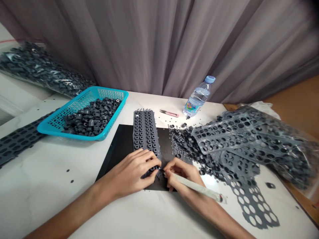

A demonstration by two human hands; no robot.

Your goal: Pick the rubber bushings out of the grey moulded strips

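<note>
A dark grey rubber sheet [146,132] with rows of round, holed parts lies lengthwise on a black mat [113,156]. My left hand [136,171] rests over the sheet's near end, its thumb and forefinger closed around the edge there; what lies between them is too small to make out. Just to the right, my right hand [180,174] is closed on a pale, pen-like tool [199,188], its tip at the sheet's near right edge, close to my left fingertips. My fingers hide part of the sheet's near end.
A blue basket [101,135] of small black parts stands at the left, with a filled plastic bag [45,71] behind it. Pink-handled snips [169,113] and a water bottle [198,98] are at the back. Punched sheets [224,136] and loose parts heap at the right.
</note>
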